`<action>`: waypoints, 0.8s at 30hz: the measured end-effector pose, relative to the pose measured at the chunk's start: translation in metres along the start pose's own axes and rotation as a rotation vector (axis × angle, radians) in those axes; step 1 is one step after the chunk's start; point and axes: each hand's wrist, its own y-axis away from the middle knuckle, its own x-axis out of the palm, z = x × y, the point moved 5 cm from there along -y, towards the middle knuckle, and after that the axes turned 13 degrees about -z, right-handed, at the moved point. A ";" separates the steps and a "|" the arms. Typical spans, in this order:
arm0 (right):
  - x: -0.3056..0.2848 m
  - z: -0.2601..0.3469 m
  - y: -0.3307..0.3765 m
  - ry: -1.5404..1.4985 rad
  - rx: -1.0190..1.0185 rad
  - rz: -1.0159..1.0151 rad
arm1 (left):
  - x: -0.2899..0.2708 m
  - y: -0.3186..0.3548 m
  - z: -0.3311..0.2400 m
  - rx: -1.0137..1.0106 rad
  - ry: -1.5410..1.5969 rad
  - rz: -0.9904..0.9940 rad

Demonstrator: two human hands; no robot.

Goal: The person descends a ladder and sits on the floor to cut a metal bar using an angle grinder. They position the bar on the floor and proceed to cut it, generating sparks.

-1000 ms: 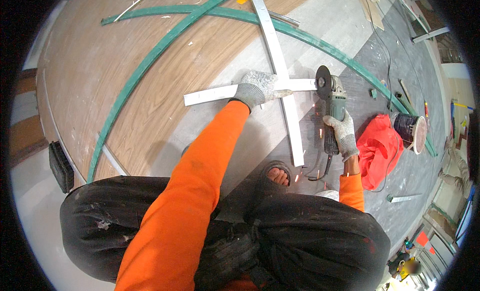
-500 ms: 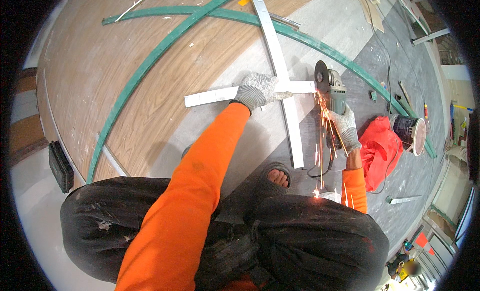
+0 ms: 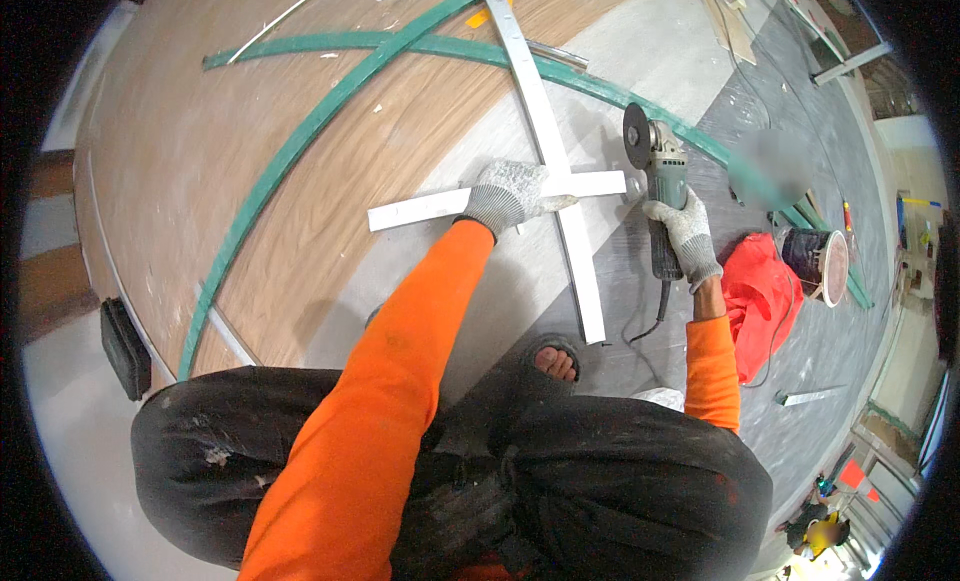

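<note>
My left hand (image 3: 508, 196), in a grey knit glove, is closed around a short white metal strip (image 3: 415, 210). This strip crosses a longer white metal bar (image 3: 583, 271) on the floor. In my right hand (image 3: 687, 233), also gloved, is an angle grinder (image 3: 668, 181), its fingers wrapped round the body. The grinder's dark disc (image 3: 637, 136) is a little apart from the strip's right end, on the far side of it. No sparks show. The grinder's cord trails from its near end.
Long green strips (image 3: 285, 166) cross on the wood-patterned floor. At right are a red cloth (image 3: 757, 306), a bucket (image 3: 828, 266) and cords. A short metal piece (image 3: 812, 395) lies nearer. Further right, another person (image 3: 822, 533) is at the lower edge.
The sparks have stopped. My right hand has moved the grinder slightly away, off the strip's end. My left hand keeps its grip on the strip.
</note>
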 end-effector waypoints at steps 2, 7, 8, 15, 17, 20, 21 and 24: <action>-0.010 0.000 -0.001 -0.028 0.011 -0.039 | -0.010 0.005 -0.007 0.029 0.021 -0.043; -0.039 0.006 0.027 -0.137 0.027 -0.160 | -0.018 0.008 -0.006 0.010 -0.025 -0.081; -0.043 0.005 0.035 -0.192 0.041 -0.180 | -0.014 0.006 -0.004 -0.001 0.017 -0.085; -0.075 -0.024 0.081 -0.263 0.032 -0.391 | -0.050 0.010 -0.016 0.046 0.042 -0.178; -0.080 -0.041 0.084 -0.263 0.030 -0.445 | -0.066 0.006 -0.018 0.006 0.020 -0.109; -0.083 -0.047 0.090 -0.334 0.022 -0.504 | -0.072 0.001 -0.005 0.013 0.081 -0.128; -0.083 -0.049 0.091 -0.362 0.013 -0.519 | -0.073 0.002 -0.006 0.026 0.118 -0.156; -0.079 -0.044 0.094 -0.483 -0.003 -0.527 | -0.075 0.004 -0.008 0.039 0.131 -0.273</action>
